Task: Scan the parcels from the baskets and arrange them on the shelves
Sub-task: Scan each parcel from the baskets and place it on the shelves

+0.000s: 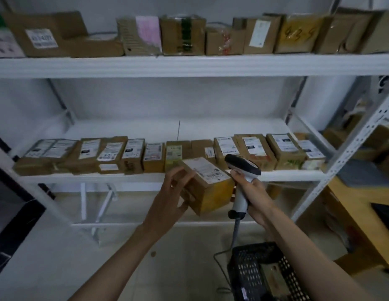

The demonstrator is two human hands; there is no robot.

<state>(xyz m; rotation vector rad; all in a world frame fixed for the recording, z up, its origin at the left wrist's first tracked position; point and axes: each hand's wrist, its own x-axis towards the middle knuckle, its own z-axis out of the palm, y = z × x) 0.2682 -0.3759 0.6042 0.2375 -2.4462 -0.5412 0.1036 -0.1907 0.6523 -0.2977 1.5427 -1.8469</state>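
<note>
Parcels already fill much of the shelving: the upper shelf (189,65) carries a packed row of brown boxes well above the fingers, and the middle shelf (276,175), just beyond the fingertips, holds a long line of labelled cartons (132,155) standing side by side. I judge the job well advanced but not finished, since the black basket (254,268) on the floor below the right wrist shows at least one more box inside, and the parcel in hand is not yet shelved.

That parcel (207,185), a small brown carton with a white label on top, is held up in front of the middle shelf's edge, tilted so the label faces upward. It seems to be at the scanning step.

The left hand (171,196) reaches up from below with the forearm stretched forward; its fingers (178,172) curl over the carton's left end with the thumb underneath, gripping it. The right hand (254,198) is wrapped around the handle of the scanner (243,170), fingers closed tight on the grip, the wrist cocked so the dark head points down across the label, almost touching the box's right corner. The scanner's cable (234,237) hangs down from under that fist toward the basket.
</note>
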